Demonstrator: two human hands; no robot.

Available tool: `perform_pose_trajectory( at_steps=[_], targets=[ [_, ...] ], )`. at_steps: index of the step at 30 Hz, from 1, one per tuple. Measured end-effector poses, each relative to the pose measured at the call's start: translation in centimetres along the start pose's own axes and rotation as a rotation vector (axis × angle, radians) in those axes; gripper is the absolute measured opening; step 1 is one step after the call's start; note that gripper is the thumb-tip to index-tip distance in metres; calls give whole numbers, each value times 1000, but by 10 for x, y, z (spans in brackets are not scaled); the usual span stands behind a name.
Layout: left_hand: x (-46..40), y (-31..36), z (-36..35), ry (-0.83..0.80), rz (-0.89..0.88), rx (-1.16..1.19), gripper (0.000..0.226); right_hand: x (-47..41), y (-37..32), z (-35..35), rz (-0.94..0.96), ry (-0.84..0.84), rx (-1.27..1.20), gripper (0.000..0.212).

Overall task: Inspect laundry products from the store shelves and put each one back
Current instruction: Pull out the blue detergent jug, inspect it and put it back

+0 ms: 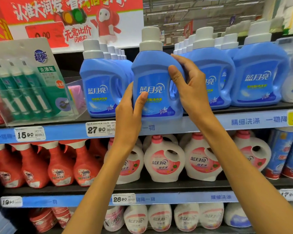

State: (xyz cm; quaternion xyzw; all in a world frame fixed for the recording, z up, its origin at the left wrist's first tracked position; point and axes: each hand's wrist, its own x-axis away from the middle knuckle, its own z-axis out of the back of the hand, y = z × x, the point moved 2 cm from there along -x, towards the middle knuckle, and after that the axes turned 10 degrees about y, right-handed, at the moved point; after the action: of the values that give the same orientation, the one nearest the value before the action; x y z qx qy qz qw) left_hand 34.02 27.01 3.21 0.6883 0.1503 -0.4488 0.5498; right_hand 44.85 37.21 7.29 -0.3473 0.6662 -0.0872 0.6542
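Left hand (131, 108), right hand (189, 85) both clamped on one blue bottle (155, 78).

We note a red-and-white promotional sign (66, 19) above and left of the right-hand fingers (180, 62). Below and left of them we read the 27.90 price tag (100, 129) and the 15.90 price tag (30, 134). The 26.80 price tag (123, 198) sits lower still.

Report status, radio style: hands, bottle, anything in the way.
Left hand and right hand both gripping blue detergent bottle. Bottle upright at top shelf front edge. Neighbouring blue bottles flank its slot.
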Motion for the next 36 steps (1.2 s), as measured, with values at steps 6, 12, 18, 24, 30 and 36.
perform_pose_trajectory(
  at_steps=[6,12,18,24,30,36],
  targets=[
    [-5,-2,-5,-27,-13,-117,38,-6,1,-4,-9,4,58,35],
    [-4,-1,-10,72,-77,-418,55,3,5,-3,56,-58,249,50],
    [12,-4,-18,132,-228,-584,61,16,12,-2,145,-77,361,63],
    [14,-14,-16,124,-101,-388,63,13,21,-9,118,-94,369,64],
    [10,-9,-19,122,-19,-335,59,13,21,-14,85,-43,365,57],
    [12,-10,-12,162,-19,-291,48,10,19,-15,70,-82,474,60]
  ],
)
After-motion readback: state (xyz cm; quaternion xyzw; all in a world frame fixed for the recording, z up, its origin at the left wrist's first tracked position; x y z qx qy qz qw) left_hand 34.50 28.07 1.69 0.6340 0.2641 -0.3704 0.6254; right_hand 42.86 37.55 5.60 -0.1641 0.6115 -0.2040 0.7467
